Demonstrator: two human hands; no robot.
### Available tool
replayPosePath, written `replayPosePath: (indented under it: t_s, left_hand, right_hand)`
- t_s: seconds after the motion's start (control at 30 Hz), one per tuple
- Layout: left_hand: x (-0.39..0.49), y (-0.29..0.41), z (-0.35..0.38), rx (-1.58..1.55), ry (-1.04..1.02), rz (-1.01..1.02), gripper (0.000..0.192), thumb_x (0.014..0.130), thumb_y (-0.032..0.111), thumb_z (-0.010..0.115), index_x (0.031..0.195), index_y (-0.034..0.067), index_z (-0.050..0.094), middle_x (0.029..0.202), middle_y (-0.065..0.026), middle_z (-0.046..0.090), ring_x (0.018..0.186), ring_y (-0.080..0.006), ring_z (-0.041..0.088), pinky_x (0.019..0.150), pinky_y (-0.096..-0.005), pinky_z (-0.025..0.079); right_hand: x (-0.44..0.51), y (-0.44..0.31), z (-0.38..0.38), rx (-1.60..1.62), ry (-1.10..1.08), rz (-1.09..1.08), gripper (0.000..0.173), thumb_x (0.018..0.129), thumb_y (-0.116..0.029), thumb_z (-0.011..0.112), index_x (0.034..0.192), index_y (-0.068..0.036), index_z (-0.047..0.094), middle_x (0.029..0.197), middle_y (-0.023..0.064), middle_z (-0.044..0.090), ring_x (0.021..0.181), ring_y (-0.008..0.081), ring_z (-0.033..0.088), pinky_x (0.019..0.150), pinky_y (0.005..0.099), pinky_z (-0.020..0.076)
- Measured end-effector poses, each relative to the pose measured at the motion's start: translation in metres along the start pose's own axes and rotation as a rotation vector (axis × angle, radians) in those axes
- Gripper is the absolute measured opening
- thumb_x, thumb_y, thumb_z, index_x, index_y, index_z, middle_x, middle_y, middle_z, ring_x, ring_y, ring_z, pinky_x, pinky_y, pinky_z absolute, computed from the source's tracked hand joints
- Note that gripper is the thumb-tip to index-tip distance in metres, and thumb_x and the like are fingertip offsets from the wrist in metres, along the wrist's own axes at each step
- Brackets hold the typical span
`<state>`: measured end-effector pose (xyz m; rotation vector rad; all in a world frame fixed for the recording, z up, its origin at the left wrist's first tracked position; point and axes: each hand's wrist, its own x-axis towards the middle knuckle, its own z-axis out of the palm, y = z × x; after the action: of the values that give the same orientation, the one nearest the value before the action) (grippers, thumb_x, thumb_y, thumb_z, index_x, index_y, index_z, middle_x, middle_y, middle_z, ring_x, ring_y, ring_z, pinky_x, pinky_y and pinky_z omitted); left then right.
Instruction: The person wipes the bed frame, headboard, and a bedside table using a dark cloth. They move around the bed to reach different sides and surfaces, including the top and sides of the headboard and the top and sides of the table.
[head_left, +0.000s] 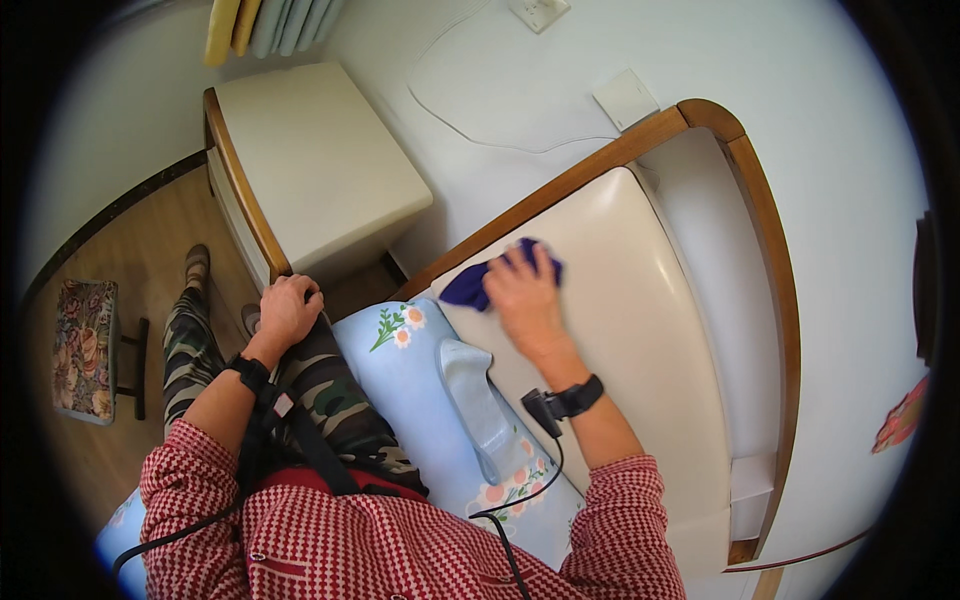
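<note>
My right hand (523, 300) presses a dark purple cloth (469, 286) against the cream padded panel (615, 322) of a wood-framed headboard. The cloth bunches under the fingers and sticks out on both sides. My left hand (289, 311) is curled by my knee, beside the front corner of a cream bedside cabinet (330, 142). Nothing shows in its fingers, and its palm side is hidden. A blue flowered pillow (401, 375) leans along the panel's lower edge, with a light blue strap-like band (476, 405) lying on it.
The headboard's brown wooden frame (772, 247) curves around a gap right of the panel. A white cable (480, 142) runs along the wall near a wall socket plate (625, 99). A folding stool (86, 349) with a floral seat stands on the wood floor. Black cords (517, 499) hang across my front.
</note>
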<state>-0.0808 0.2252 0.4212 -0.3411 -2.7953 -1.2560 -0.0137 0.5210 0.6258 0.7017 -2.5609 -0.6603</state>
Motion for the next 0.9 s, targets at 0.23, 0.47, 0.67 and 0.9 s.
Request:
replayPosePath:
  t_s: [0.23, 0.47, 0.67, 0.9]
  left_hand:
    - [0.001, -0.002, 0.002, 0.018, -0.025, 0.007, 0.018, 0.08, 0.024, 0.06, 0.084, 0.009, 0.07, 0.089, -0.0113, 0.068, 0.095, -0.0327, 0.061, 0.084, -0.0454, 0.049]
    - [-0.001, 0.001, -0.001, -0.026, -0.03, -0.033, 0.017, 0.08, 0.023, 0.061, 0.081, 0.008, 0.069, 0.09, -0.0081, 0.068, 0.095, -0.0308, 0.06, 0.084, -0.044, 0.047]
    - [-0.003, -0.002, -0.002, -0.042, -0.018, -0.036, 0.017, 0.081, 0.022, 0.062, 0.084, 0.008, 0.07, 0.091, -0.0087, 0.068, 0.096, -0.0315, 0.06, 0.085, -0.0447, 0.046]
    - [-0.003, -0.004, 0.001, -0.03, -0.011, -0.039, 0.018, 0.08, 0.023, 0.062, 0.085, 0.008, 0.07, 0.092, -0.0086, 0.068, 0.097, -0.0312, 0.06, 0.086, -0.0442, 0.046]
  right_hand:
    - [0.033, 0.091, -0.077, -0.375, 0.263, 0.298, 0.017, 0.083, -0.009, 0.059, 0.098, -0.006, 0.064, 0.113, 0.0058, 0.062, 0.117, 0.0272, 0.051, 0.102, 0.0549, 0.0358]
    - [0.021, 0.022, 0.003, -0.11, 0.008, -0.032, 0.014, 0.081, -0.012, 0.058, 0.089, -0.003, 0.067, 0.109, 0.0132, 0.065, 0.115, 0.031, 0.055, 0.105, 0.0521, 0.0354]
    - [-0.016, -0.045, 0.085, 0.054, -0.225, -0.251, 0.02, 0.08, -0.012, 0.058, 0.092, -0.002, 0.07, 0.108, 0.0151, 0.065, 0.116, 0.0311, 0.056, 0.112, 0.0535, 0.0302]
    - [-0.056, -0.056, 0.099, 0.16, -0.25, -0.327, 0.02, 0.08, -0.011, 0.057, 0.092, 0.0, 0.069, 0.109, 0.0166, 0.063, 0.118, 0.0308, 0.054, 0.115, 0.0519, 0.0251]
